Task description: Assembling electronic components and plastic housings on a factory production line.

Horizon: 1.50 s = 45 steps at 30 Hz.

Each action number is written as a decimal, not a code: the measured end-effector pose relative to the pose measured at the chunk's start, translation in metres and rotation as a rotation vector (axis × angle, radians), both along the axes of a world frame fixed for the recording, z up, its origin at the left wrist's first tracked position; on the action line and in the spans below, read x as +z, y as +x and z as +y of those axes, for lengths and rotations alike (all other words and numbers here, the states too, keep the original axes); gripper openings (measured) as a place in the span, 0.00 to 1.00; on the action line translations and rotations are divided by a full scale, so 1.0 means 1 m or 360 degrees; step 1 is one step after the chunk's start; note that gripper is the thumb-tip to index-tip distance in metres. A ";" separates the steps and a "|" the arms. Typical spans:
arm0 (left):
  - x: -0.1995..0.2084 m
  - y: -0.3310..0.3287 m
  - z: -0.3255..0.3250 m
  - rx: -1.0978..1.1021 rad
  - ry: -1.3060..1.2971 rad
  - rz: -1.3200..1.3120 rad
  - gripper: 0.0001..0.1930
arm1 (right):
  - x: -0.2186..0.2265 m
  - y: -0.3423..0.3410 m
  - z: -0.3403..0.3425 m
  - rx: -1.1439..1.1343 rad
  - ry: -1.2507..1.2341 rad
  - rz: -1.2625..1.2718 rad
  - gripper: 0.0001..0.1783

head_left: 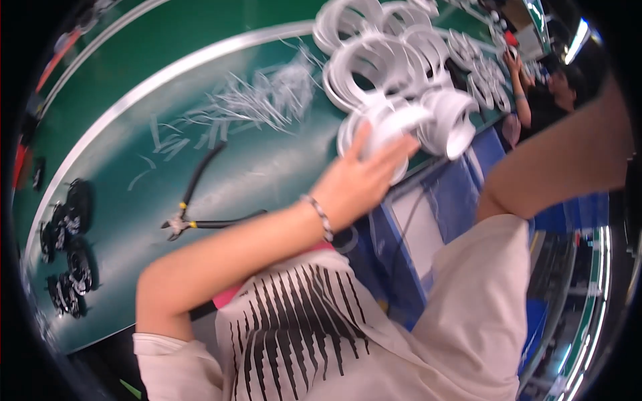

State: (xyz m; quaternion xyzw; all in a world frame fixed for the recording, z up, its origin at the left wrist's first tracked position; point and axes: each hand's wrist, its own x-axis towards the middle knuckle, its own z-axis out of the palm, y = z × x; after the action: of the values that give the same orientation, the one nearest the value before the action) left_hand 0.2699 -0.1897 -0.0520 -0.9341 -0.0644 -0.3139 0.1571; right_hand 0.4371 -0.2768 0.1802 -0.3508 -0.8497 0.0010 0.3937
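Observation:
My left hand (361, 175), slightly blurred, reaches over the near side of a pile of white ring-shaped parts (374, 67). Its thumb and fingers are spread apart, against or just over the nearest white rings (408, 120); whether they touch cannot be made out. A braided bracelet circles that wrist. My right arm (555, 157) stretches away to the right, and its hand lies outside the picture. Beside the pile, at the near table edge, a wide white ring (449, 120) rests on its side.
Cutting pliers (179, 222) lie splayed on the green table (127, 220). Thin clear strips (261, 100) are heaped beyond them. Black parts (70, 247) sit at the left. Blue bins (441, 200) stand against the table's edge. Another person (562, 90) works at the far right.

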 end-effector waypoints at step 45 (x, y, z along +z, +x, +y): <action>-0.008 -0.146 -0.030 0.0426 -0.1169 0.0488 0.41 | -0.435 -0.031 -0.232 -0.2409 -0.0728 -0.0277 0.25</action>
State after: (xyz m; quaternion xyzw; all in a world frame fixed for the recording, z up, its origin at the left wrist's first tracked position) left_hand 0.1240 -0.2201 -0.0602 -0.9474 -0.2687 -0.1042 -0.1394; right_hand 0.4062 -0.5087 -0.2551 -0.9039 -0.3868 -0.1199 0.1379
